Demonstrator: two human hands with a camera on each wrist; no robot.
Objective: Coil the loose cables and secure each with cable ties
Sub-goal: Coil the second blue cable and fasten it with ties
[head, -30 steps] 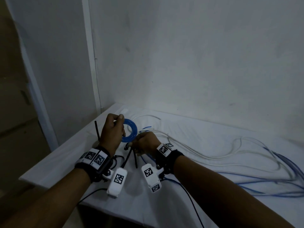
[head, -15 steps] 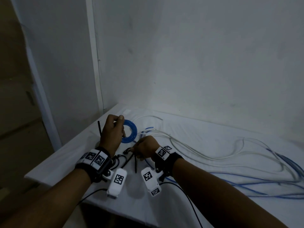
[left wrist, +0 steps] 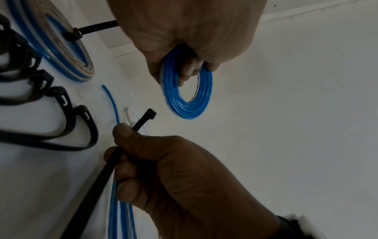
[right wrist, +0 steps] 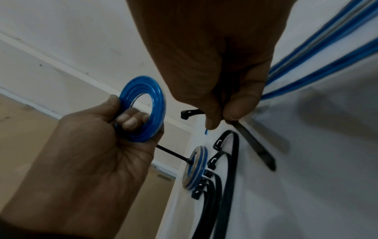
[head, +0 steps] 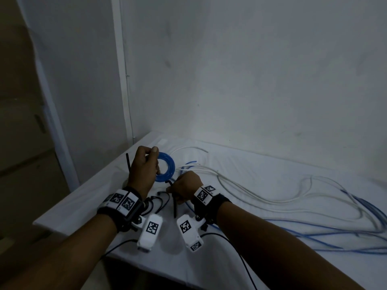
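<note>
My left hand [head: 154,162] holds up a small coil of blue cable [head: 172,167] above the white table [head: 272,174], with fingers through its hole. In the left wrist view the blue coil [left wrist: 188,111] hangs from those fingers. My right hand [head: 174,191] sits just right of and below the coil and grips a black cable tie [head: 174,208], whose tail hangs down. The tie's head [left wrist: 150,114] sticks out above the thumb, a short gap from the coil. The right wrist view shows the coil [right wrist: 141,82] and the tie's tail [right wrist: 255,145].
A tied blue and grey coil [right wrist: 196,166] lies on the table by the left edge, its tie tail sticking out. Several loose black cable ties [left wrist: 67,113] lie beside it. Loose white cables [head: 251,191] and blue cables [head: 366,216] trail off to the right. Walls close the back and left.
My right hand has sunk slightly away from the coil with the tie in its grip. My left hand still holds the coil in the same place.
</note>
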